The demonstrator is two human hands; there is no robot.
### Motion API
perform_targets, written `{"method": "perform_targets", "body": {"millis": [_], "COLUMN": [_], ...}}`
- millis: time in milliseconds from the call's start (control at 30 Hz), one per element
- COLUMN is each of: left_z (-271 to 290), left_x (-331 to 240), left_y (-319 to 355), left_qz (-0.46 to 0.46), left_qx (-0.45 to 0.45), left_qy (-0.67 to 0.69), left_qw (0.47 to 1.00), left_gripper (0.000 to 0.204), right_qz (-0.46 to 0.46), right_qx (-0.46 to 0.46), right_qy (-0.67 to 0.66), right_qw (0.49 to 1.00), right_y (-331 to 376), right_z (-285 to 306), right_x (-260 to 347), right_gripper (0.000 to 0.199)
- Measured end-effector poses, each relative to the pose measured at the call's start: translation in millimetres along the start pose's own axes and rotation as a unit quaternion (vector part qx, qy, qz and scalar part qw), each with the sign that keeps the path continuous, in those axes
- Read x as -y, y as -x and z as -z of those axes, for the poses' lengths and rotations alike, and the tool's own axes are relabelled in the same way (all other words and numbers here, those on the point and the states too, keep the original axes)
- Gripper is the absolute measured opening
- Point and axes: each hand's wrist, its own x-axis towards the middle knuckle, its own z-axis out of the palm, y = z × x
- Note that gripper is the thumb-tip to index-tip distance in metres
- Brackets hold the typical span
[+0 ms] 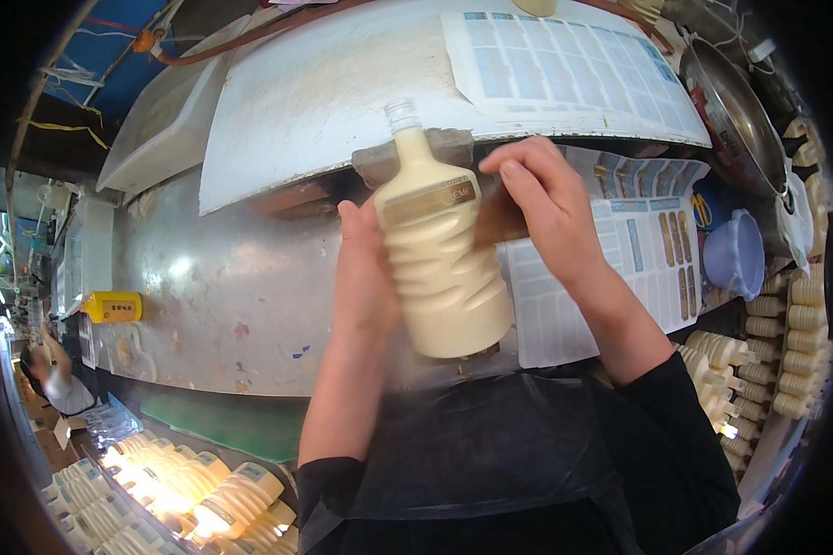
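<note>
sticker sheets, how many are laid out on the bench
2: one sticker sheet on the white board at the top, another sheet under the right hand. More may be hidden.

Label sheets (565,69), lilac bowl (737,254), yellow box (113,306).

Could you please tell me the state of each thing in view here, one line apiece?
cream bottle: upright, slightly tilted, held off the bench, uncapped, full, gold label on.
left hand: gripping the bottle's side.
right hand: fingers at the bottle's shoulder, by the label.
label sheets: lying flat on the bench, partly used.
lower-left bottles: lying down, capped.
right-side bottles: stacked on their sides.
yellow box: lying on the bench.
</note>
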Motion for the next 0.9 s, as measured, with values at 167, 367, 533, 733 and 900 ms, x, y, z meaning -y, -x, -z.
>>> {"method": "perform_targets", "body": {"millis": [167, 367, 533, 733, 900], "left_z": [12.9, 13.9, 17.2, 21.8, 23.1], "left_x": [13.6, 15.1, 18.0, 20.3, 17.6], "left_y": [-15.2, -18.6, -20.7, -22.9, -18.4], "left_qz": [-0.018, -0.035, -0.043, -0.054, -0.015], "left_qx": [-0.028, -0.045, -0.038, -0.032, -0.011], "left_qy": [-0.02, -0.05, -0.048, -0.059, 0.012], "left_qw": [0.999, 0.997, 0.997, 0.996, 1.0], "left_gripper": [0.058, 0.035, 0.037, 0.043, 0.051], "right_qz": [-0.142, -0.151, -0.151, -0.149, -0.146], "right_qx": [0.079, 0.07, 0.07, 0.069, 0.067], "right_qy": [0.075, 0.06, 0.05, 0.046, 0.051], "right_qw": [0.984, 0.984, 0.985, 0.985, 0.986], "right_y": [-9.8, -10.7, -8.6, -7.8, -10.5], "right_z": [-13.1, -17.6, -18.9, -20.3, -19.1], "right_x": [3.0, -4.7, -5.5, -5.8, -6.8], "right_gripper": [0.041, 0.042, 0.031, 0.03, 0.038]}}
